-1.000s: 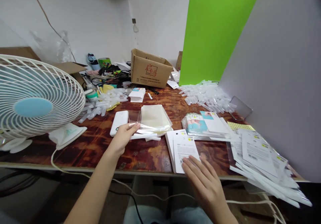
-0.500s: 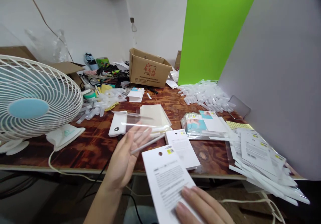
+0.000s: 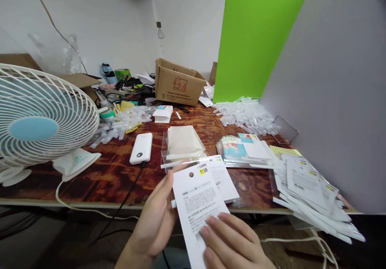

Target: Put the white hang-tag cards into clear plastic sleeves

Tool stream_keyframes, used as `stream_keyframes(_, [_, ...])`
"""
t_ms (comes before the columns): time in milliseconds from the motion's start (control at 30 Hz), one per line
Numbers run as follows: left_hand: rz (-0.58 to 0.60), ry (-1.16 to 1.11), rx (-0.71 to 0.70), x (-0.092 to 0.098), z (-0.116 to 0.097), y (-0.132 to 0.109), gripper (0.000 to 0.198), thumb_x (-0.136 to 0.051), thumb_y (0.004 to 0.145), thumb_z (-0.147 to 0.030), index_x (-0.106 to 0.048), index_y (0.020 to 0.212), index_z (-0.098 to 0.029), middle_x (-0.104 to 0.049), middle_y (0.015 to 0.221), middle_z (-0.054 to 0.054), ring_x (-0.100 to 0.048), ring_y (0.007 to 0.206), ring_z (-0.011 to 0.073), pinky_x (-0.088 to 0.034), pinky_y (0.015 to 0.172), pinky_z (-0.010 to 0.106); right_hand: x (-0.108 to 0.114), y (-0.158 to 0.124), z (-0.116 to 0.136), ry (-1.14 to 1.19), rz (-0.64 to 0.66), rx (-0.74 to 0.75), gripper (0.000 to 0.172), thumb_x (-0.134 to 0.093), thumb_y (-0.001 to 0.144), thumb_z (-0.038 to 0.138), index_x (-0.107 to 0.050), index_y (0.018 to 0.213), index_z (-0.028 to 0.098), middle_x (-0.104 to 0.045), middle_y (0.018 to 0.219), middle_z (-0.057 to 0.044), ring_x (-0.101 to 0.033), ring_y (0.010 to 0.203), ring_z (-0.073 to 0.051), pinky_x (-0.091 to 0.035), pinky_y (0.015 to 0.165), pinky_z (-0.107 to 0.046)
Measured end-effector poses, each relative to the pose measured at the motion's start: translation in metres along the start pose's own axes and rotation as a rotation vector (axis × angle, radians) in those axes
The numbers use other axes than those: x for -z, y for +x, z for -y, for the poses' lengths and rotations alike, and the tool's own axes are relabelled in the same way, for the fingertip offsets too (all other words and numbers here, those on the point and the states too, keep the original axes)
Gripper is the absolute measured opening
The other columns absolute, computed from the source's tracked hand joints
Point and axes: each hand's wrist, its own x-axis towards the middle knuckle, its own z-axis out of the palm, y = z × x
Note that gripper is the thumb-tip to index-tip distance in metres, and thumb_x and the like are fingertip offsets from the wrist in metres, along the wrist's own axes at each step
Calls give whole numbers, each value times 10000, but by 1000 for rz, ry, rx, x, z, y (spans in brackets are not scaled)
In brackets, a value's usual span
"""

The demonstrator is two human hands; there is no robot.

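Observation:
A white printed card (image 3: 197,204) with a round hang hole and a yellow label is held in front of me. My right hand (image 3: 232,241) is closed on its lower right part, fingers lying over the printed text. Behind the card's left edge, my left hand (image 3: 157,210) holds a clear plastic bag, mostly hidden; a white strip of it shows by the palm. My left thumb is close against the card's upper left edge. Just beyond lies a stack of similar white cards (image 3: 229,184). A pile of clear bags (image 3: 184,140) lies past my left fingers.
A white power bank (image 3: 141,148) with a black cable and a fan (image 3: 33,128) are at left. Bagged cards (image 3: 235,150) and loose filled bags (image 3: 310,188) lie at right. Farther back are a cardboard box (image 3: 179,83) and small translucent pieces (image 3: 247,116).
My left hand has moved right and toward me with the clear bag, from over the power bank to behind the card. The card stays in my right hand, a little higher.

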Motion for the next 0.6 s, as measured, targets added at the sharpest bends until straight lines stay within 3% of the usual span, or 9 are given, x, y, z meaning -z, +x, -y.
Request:
stream_keyframes(167, [19,-82,104,-1,29,-11,382,-602,864,-366,-665,1193,-182,-723,1139,120,-611,1154,298,-425,1052,449,-7,-3,-9,-28,-46,4,208,-461,922,113,-651,854,164,-745,917,-21,-673,993,-174,-505,949,-352])
stream_keyframes(300, [65,-67,99,4,49,-20,324,-626,849,-368,-725,1102,-192,-710,1165,130,-616,1140,303,-446,1029,445,-10,-18,-7,-22,-23,-217,244,-465,908,105,-697,949,166,-667,1134,-113,-567,1171,-233,-474,953,-398])
stream_keyframes(400, [53,-1,84,13,57,-21,323,-631,841,-393,-728,1099,-224,-704,1183,116,-619,1134,300,-428,1039,454,-9,-25,-5,107,-18,-569,179,-589,872,233,-692,1018,248,-574,1272,-102,-541,1192,-237,-498,934,-391])
stream_keyframes(500, [115,129,99,21,64,-19,413,-661,796,-469,-721,1118,-216,-694,1200,127,-587,1177,320,-371,1080,470,-9,-27,0,334,-131,-1018,410,-731,755,387,-639,1134,262,-545,1324,-102,-569,1171,-249,-545,861,-347])
stream_keyframes(600, [194,254,113,21,72,-15,474,-648,789,-517,-700,1153,-219,-650,1275,125,-533,1239,337,-353,1084,492,-8,-25,11,605,-209,-1422,553,-797,656,422,-629,1155,253,-674,1112,-86,-672,872,-205,-566,675,-288])
